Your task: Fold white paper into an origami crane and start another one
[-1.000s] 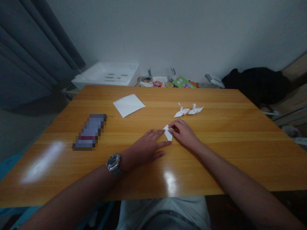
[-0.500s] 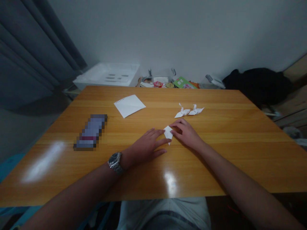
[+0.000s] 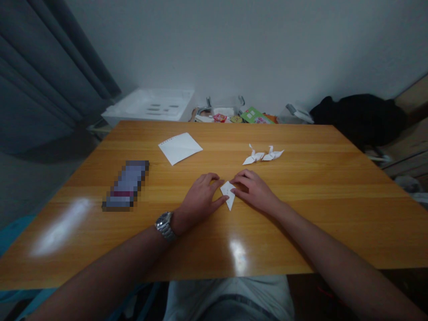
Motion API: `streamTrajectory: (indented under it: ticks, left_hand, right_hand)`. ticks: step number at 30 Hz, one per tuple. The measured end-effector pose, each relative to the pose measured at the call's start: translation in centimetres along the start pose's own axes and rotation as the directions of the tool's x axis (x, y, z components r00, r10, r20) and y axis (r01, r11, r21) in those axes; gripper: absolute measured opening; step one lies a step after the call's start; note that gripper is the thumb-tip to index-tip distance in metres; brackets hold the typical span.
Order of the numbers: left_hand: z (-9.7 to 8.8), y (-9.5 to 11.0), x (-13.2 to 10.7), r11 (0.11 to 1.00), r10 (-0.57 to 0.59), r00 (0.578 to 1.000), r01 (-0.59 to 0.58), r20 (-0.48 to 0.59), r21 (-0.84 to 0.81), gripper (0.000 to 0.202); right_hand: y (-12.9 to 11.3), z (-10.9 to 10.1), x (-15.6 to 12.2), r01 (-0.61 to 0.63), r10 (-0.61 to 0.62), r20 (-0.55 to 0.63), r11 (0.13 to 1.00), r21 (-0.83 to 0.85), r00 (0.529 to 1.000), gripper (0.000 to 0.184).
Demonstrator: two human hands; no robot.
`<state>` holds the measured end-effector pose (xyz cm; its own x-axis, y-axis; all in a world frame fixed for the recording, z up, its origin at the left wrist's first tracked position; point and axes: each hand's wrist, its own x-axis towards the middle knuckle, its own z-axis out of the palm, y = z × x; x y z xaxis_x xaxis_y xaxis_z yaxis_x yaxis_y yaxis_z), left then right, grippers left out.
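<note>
A small kite-shaped piece of folded paper (image 3: 228, 189) lies on the table between my hands, its narrow point toward me. My left hand (image 3: 202, 196), with a metal watch (image 3: 164, 225) at the wrist, presses the paper's lower left side with the thumb; its curled index finger is by the left corner. From the other side, my right hand (image 3: 254, 189) grips the right edge between thumb and fingers. Beyond my right hand stand two white paper cranes (image 3: 253, 157) (image 3: 272, 154), close together.
A sheet of paper (image 3: 180, 148) with a perforated edge lies at the back left of the wooden table (image 3: 301, 178). A pixelated phone-like object (image 3: 126, 185) is on the left. Behind the table are a white foam tray (image 3: 133, 104), a green packet (image 3: 256, 116) and dark cloth (image 3: 361, 118).
The folded paper has shifted slightly left and toward me. My left hand has drawn back from across it, its thumb now on the paper's left side; my right hand moved along with it.
</note>
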<state>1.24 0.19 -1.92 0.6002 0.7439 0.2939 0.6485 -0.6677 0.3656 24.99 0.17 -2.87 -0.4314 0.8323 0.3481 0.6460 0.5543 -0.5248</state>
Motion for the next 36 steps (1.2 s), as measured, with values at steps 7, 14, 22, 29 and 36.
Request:
streamTrajectory:
  ticks: [7,14,22,29,36]
  left_hand:
    - [0.4,-0.1,0.1,1.0,-0.004,1.0,0.005,0.019,-0.018,0.043]
    - [0.6,-0.4,0.2,0.996,0.012,1.0,-0.012,0.001,-0.092,0.039]
    - [0.7,-0.5,0.3,0.98,-0.009,1.0,0.005,-0.019,-0.201,0.039]
    - [0.1,0.3,0.5,0.917,-0.084,0.996,0.084,0.017,-0.391,0.037]
    - [0.2,0.9,0.5,0.694,-0.239,0.969,0.218,0.066,-0.686,0.03]
  right_hand:
    - [-0.6,-0.1,0.0,-0.036,0.037,-0.004,0.999,0.013,0.999,0.021]
    - [-0.6,0.0,-0.1,-0.047,0.047,0.002,0.999,0.012,0.999,0.026]
    - [-0.4,0.3,-0.2,-0.077,0.077,0.021,0.997,0.015,0.997,0.03]
    - [-1.0,0.0,-0.1,-0.123,0.122,0.028,0.99,0.07,0.992,0.024]
    - [-1.7,0.1,-0.4,-0.228,0.212,0.088,0.848,0.479,0.973,0.028]
